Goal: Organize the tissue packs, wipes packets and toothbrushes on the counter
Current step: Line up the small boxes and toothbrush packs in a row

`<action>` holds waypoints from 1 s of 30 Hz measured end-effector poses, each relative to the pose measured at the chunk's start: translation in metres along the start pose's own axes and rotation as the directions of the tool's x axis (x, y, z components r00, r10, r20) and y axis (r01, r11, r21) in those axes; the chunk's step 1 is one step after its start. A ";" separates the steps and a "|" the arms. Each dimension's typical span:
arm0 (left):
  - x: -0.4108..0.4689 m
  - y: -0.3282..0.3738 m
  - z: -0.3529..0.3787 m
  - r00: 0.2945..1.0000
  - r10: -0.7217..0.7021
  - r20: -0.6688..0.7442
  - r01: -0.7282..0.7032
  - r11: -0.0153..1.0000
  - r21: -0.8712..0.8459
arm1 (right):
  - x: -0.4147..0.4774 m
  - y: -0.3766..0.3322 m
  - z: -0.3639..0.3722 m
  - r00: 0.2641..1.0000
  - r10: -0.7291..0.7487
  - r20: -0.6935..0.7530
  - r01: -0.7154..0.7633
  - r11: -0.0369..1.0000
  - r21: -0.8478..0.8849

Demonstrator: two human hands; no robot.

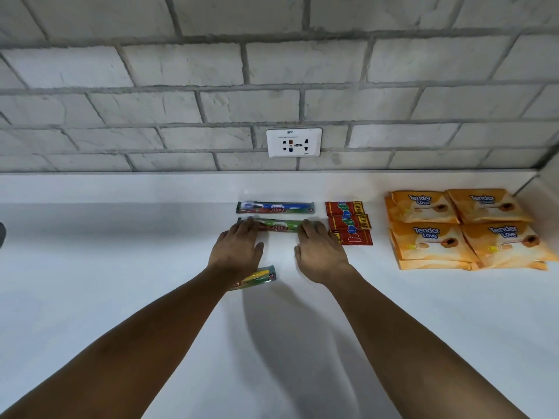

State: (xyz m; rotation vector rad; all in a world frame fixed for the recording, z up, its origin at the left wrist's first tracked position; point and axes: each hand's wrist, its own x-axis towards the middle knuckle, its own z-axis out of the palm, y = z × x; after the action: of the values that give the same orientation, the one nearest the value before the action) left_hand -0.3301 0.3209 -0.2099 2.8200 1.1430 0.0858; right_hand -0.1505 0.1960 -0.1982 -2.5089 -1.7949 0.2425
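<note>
- The left hand [237, 247] lay flat, fingers spread, on one end of the green toothbrush pack [276, 225].
- The right hand [320, 252] pressed the other end, its grip open too.
- That pack lay sideways on the white surface [121, 267], lined up with the blue toothbrush pack [275, 207] behind it.
- A yellow toothbrush pack [257, 278] sat tilted under the left wrist.
- Red tissue packs [349, 222] and orange wipes packets [465, 228] sat to the right.

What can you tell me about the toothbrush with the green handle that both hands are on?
The green toothbrush is sealed in a glossy clear wrapper with a red strip printed EAGLE. It lies flat on the white counter, lengthwise left to right, parallel to and just in front of the blue toothbrush. The left hand covers its left end and the right hand its right end, fingers resting on top.
</note>
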 end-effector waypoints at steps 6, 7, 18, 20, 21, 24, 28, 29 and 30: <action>0.005 -0.006 -0.002 0.998 -0.029 0.055 0.030 1.000 -0.004 | 0.007 -0.003 -0.002 0.999 -0.004 0.036 0.003 1.000 0.028; 0.006 -0.007 -0.001 0.997 -0.033 0.065 0.033 0.999 -0.006 | 0.008 -0.003 -0.001 0.999 -0.004 0.039 0.003 1.000 0.030; 0.012 -0.008 -0.004 0.995 -0.039 0.096 0.041 0.999 -0.023 | 0.009 -0.003 0.003 0.999 0.017 0.035 -0.020 0.996 0.085; 0.013 -0.010 -0.006 0.997 -0.033 0.074 0.036 0.999 -0.037 | 0.009 -0.004 0.003 1.000 0.005 0.013 -0.006 0.996 0.088; 0.011 -0.010 -0.007 0.997 -0.038 0.061 0.041 0.998 -0.045 | 0.008 -0.006 0.002 1.000 -0.005 -0.007 0.005 0.996 0.088; -0.003 -0.008 -0.014 0.998 -0.065 0.016 0.066 0.993 -0.093 | -0.004 -0.021 0.002 0.997 -0.056 -0.051 0.061 0.994 0.093; -0.045 -0.005 -0.021 0.995 -0.103 -0.006 0.101 0.983 -0.151 | -0.035 -0.055 0.014 0.987 -0.151 -0.052 0.157 0.980 0.126; -0.056 -0.005 -0.021 0.995 -0.104 -0.001 0.102 0.982 -0.157 | -0.043 -0.062 0.020 0.984 -0.167 -0.063 0.174 0.977 0.125; -0.070 -0.007 -0.019 0.995 -0.102 0.000 0.101 0.982 -0.161 | -0.051 -0.069 0.025 0.981 -0.180 -0.069 0.188 0.974 0.127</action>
State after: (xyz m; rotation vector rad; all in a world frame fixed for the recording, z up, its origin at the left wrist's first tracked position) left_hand -0.3870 0.2785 -0.1925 2.6187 1.2205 0.1735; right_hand -0.2355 0.1689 -0.2085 -2.2210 -1.9059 0.2689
